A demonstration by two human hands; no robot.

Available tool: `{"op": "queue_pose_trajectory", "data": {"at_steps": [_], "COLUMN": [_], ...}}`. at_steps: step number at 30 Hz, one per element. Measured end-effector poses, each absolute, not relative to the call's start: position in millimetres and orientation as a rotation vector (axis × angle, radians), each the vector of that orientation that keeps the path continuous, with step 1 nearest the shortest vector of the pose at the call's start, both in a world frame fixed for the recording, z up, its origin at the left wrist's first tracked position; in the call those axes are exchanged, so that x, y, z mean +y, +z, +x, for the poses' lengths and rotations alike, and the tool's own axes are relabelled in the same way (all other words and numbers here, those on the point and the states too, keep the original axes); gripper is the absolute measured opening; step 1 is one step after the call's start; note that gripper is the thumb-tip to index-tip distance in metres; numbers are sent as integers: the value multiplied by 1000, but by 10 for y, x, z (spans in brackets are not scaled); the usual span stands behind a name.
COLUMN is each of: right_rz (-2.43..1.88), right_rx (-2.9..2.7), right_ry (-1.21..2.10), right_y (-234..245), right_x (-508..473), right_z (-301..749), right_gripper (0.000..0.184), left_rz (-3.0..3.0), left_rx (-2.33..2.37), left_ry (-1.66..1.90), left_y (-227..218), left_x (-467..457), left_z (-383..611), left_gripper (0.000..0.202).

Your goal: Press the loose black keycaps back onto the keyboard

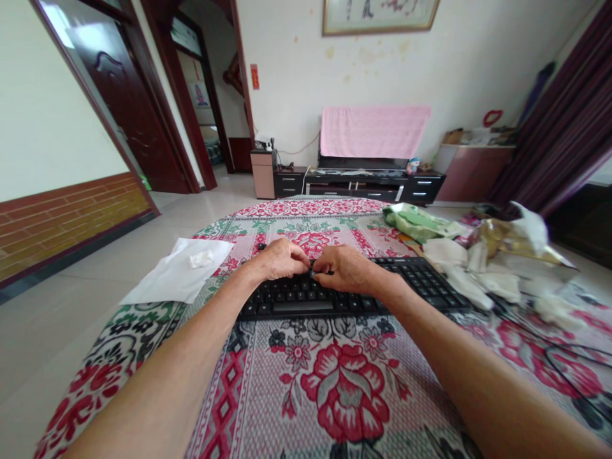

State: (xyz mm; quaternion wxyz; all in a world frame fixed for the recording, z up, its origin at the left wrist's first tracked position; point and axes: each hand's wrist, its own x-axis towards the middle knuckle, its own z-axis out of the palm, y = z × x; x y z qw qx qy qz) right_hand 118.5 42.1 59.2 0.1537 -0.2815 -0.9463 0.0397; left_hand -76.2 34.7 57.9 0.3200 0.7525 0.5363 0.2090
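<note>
A black computer keyboard [303, 306] lies flat on the table across my front. Both hands meet over its upper middle rows. My left hand [283, 258] is closed, thumb and fingers pinched together at the keys; whatever they grip is hidden. Close beside it, my right hand [343, 269] pinches a small black piece [312, 273], which looks like a keycap, just above the keyboard. Another small black piece [261, 247], probably a loose keycap, sits on the cloth behind the keyboard's left end.
A white sheet [165, 274] with a crumpled tissue [201, 259] on it lies at left. To the right are a green packet [421, 222], white cloths [461, 287] and a black cable [549, 350]. A flowered tablecloth [344, 389] covers the round-edged table.
</note>
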Motion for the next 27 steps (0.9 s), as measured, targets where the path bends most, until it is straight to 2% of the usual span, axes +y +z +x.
{"op": "queue_pose_trajectory", "data": {"at_steps": [10, 17, 27], "right_rz": [-851, -819, -832], "right_rx": [-2785, -2700, -2686], "right_ry": [23, 238, 352], "right_y": [665, 555, 574], "right_x": [366, 464, 452], "right_z": [1152, 1177, 1176], "right_gripper": [15, 15, 14], "left_rz": [2045, 2175, 2157], "left_rx": [1457, 1496, 1510], "left_ry": [415, 404, 381], "left_y": [573, 626, 650], "left_x": [310, 264, 257], "left_z": [-698, -670, -662], "left_gripper": [20, 20, 21]}}
